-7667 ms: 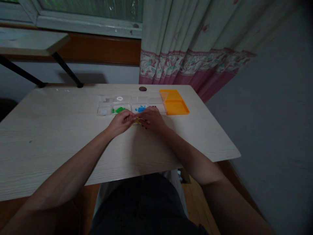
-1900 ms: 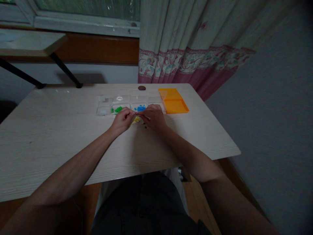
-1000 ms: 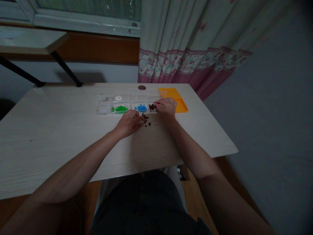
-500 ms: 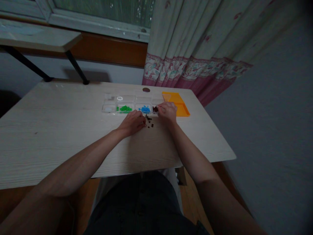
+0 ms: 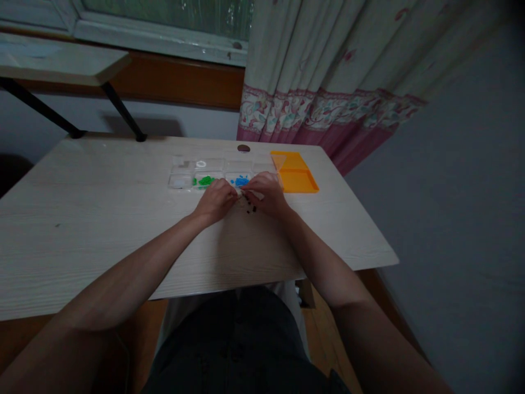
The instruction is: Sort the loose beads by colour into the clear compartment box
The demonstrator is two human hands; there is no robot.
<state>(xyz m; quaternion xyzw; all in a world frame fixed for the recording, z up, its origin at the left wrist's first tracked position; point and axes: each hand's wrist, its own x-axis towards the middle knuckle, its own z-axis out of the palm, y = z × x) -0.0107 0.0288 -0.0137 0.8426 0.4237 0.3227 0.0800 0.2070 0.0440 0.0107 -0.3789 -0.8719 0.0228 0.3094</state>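
My left hand (image 5: pixel 215 202) is closed in a pinch just in front of a clear compartment tray (image 5: pixel 181 181). My right hand (image 5: pixel 268 196) has its fingertips pinched together against those of the left. Something small and pale shows between the two sets of fingertips, too small to name. Under the fingers, small dark brown pieces (image 5: pixel 254 209) lie loose on the table. The tray holds small green pieces (image 5: pixel 206 180) in one compartment and small blue pieces (image 5: pixel 241 180) in another. My right hand covers the compartment to the right of the blue ones.
An orange lid-like tray (image 5: pixel 298 180) lies at the tray's right end. Behind the tray is a dark oval spot (image 5: pixel 243 148) on the wooden table (image 5: pixel 123 219). A raised shelf (image 5: pixel 61 60) on black legs stands at the back left, and a curtain (image 5: pixel 303 109) hangs behind.
My right hand has moved left from the compartment of dark brown pieces to meet my left hand. The left hand has shifted slightly. The view has tilted a little.
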